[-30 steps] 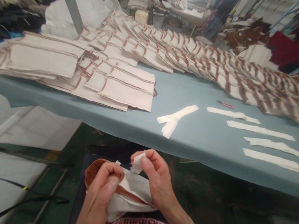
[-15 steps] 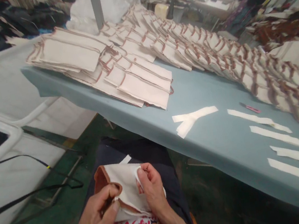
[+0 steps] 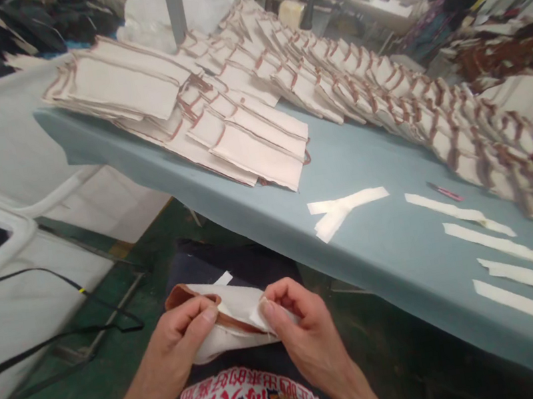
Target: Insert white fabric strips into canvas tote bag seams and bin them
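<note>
A cream fabric pouch with brown trim (image 3: 229, 316) lies on my lap, folded. My left hand (image 3: 181, 344) pinches its brown-edged opening with thumb and fingers closed. My right hand (image 3: 303, 338) grips the pouch's right side, the thumb pressing a small white strip (image 3: 258, 311) against the cloth. A scrap of white strip (image 3: 222, 279) rests on my dark trousers just beyond the pouch.
The blue-grey table (image 3: 386, 254) runs from far left to near right. On it lie stacks of cream pouches (image 3: 213, 120), a long overlapping row of them (image 3: 436, 119), several white strips (image 3: 502, 250), crossed strips (image 3: 339, 211) and a small red tool (image 3: 445, 192). White sacks (image 3: 18, 293) stand on the left.
The pouch has been folded flatter on my lap. Both hands shifted slightly, the right thumb now pressing the white strip at the pouch's edge. The view moved a little.
</note>
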The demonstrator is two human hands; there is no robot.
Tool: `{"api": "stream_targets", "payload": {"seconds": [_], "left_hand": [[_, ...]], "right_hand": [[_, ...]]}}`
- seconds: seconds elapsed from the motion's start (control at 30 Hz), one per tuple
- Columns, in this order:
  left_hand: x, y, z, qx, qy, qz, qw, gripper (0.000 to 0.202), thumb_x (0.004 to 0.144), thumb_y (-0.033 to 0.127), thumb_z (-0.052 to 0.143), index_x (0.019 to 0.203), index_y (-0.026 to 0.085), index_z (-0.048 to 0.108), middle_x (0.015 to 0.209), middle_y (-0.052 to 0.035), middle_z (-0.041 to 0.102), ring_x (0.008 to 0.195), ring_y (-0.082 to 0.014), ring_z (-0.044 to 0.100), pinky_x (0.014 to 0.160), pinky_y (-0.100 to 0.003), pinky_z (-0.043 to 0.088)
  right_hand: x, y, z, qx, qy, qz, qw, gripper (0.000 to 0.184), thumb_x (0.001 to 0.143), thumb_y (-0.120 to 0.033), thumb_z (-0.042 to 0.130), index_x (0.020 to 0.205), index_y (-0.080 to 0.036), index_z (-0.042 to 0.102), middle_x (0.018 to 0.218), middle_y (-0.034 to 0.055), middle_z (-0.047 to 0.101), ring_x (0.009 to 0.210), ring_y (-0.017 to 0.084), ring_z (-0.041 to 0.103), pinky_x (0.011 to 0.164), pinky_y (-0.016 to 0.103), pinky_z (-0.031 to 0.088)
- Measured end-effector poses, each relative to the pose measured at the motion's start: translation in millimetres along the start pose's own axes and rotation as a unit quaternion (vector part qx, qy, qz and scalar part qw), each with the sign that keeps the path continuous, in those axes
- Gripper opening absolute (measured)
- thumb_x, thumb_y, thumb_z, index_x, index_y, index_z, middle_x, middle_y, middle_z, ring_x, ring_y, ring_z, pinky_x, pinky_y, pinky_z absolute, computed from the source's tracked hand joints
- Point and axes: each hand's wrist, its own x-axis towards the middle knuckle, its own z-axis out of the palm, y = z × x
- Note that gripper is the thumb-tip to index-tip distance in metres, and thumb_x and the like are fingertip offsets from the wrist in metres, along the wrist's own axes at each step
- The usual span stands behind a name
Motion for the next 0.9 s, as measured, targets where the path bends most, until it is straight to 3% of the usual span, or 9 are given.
{"api": "stream_targets", "payload": {"seconds": [0.1, 0.2, 0.37, 0.53, 0.73, 0.9], "left_hand": [[8, 15, 3.2, -0.006, -0.012, 0.026, 1.0, 0.062, 0.097, 0.076, 0.071, 0.081, 0.017, 0.081, 0.067, -0.0019, 0.064, 0.057, -0.0138, 0.047, 0.05, -0.021, 0.037], [12, 26, 7.4, -0.01, -0.023, 0.062, 0.998, 0.06, 0.101, 0.071, 0.068, 0.073, 0.018, 0.074, 0.062, 0.001, 0.056, 0.055, -0.0133, 0.045, 0.048, -0.021, 0.036], [17, 41, 13.1, -0.017, -0.056, 0.115, 0.992, 0.051, 0.106, 0.056, 0.065, 0.067, 0.022, 0.063, 0.062, 0.0044, 0.046, 0.052, -0.0121, 0.036, 0.042, -0.023, 0.028], [21, 57, 14.0, -0.009, -0.072, 0.118, 0.99, 0.052, 0.103, 0.055, 0.063, 0.063, 0.023, 0.057, 0.059, 0.0048, 0.043, 0.052, -0.0125, 0.038, 0.044, -0.024, 0.031], [22, 56, 12.9, 0.016, -0.061, 0.1, 0.993, 0.053, 0.101, 0.059, 0.063, 0.064, 0.021, 0.061, 0.062, 0.0036, 0.046, 0.055, -0.0133, 0.042, 0.05, -0.023, 0.037], [23, 56, 12.5, 0.0, -0.086, 0.076, 0.993, 0.053, 0.098, 0.063, 0.065, 0.064, 0.023, 0.057, 0.059, 0.0056, 0.04, 0.053, -0.0123, 0.034, 0.046, -0.024, 0.031]], "right_hand": [[-13, -36, -10, -0.037, -0.034, -0.027, 0.998, 0.025, 0.1, -0.04, 0.072, 0.084, -0.021, 0.075, 0.073, -0.0023, 0.066, 0.062, 0.012, 0.049, 0.057, 0.026, 0.035], [-13, -52, -6, -0.076, -0.022, -0.07, 0.994, 0.025, 0.101, -0.034, 0.071, 0.078, -0.022, 0.074, 0.074, -0.0016, 0.067, 0.064, 0.013, 0.052, 0.061, 0.027, 0.039], [3, -54, 1, -0.132, 0.0, -0.144, 0.981, 0.018, 0.099, -0.024, 0.071, 0.082, -0.022, 0.078, 0.078, 0.0004, 0.074, 0.067, 0.015, 0.06, 0.074, 0.03, 0.051], [9, -52, -2, -0.155, -0.014, -0.128, 0.98, 0.017, 0.101, -0.028, 0.072, 0.086, -0.022, 0.078, 0.082, 0.0009, 0.078, 0.068, 0.015, 0.063, 0.07, 0.029, 0.051], [11, -50, -4, -0.169, -0.037, -0.12, 0.978, 0.017, 0.104, -0.03, 0.07, 0.089, -0.023, 0.076, 0.085, 0.001, 0.078, 0.071, 0.016, 0.065, 0.07, 0.029, 0.048], [18, -59, -11, -0.205, -0.089, -0.1, 0.97, 0.018, 0.106, -0.03, 0.071, 0.091, -0.024, 0.076, 0.081, -0.0018, 0.076, 0.071, 0.015, 0.065, 0.07, 0.028, 0.047]]}}
